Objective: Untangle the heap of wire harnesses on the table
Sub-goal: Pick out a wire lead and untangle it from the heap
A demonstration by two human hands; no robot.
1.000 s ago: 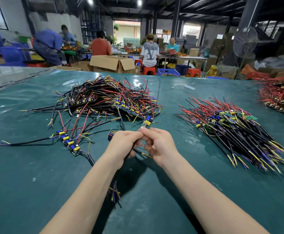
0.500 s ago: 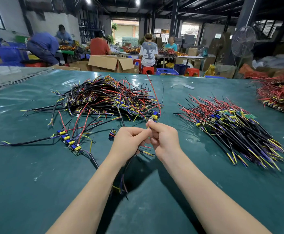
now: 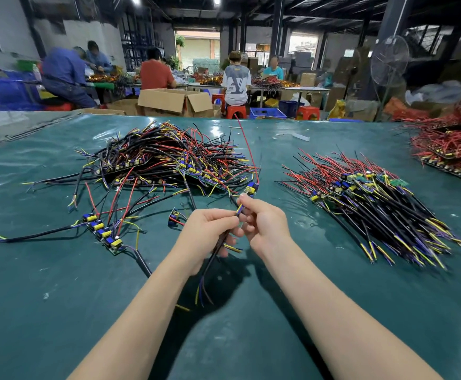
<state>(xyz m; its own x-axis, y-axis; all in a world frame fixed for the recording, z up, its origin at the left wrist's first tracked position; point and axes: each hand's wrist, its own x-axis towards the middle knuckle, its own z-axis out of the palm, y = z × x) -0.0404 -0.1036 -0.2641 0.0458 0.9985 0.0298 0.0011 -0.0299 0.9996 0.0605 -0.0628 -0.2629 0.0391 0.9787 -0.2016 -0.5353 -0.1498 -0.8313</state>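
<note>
A tangled heap of wire harnesses [image 3: 166, 160], black, red and yellow wires with small blue and yellow parts, lies at the table's middle left. My left hand [image 3: 207, 231] and right hand [image 3: 265, 223] meet in front of it, both lifted above the table and pinching one harness [image 3: 252, 188]. Its small blue and yellow board sits just above my right fingertips, with a red wire rising from it. Its black cable hangs down below my left hand, ending in yellow and blue leads. A sorted pile of harnesses [image 3: 374, 198] lies laid out to the right.
A strip of several joined boards [image 3: 103, 233] with cables lies at the left front, and one loose board [image 3: 174, 216] near my left hand. A red-wire pile [image 3: 448, 144] sits at the far right. The green table cover [image 3: 59, 311] stretches forward. Cardboard boxes [image 3: 174, 101] and seated people are behind the table.
Both hands have lifted the harness higher and slightly toward me. Its red wire now stands up clear of the heap, and the cable end hangs lower under my left hand.
</note>
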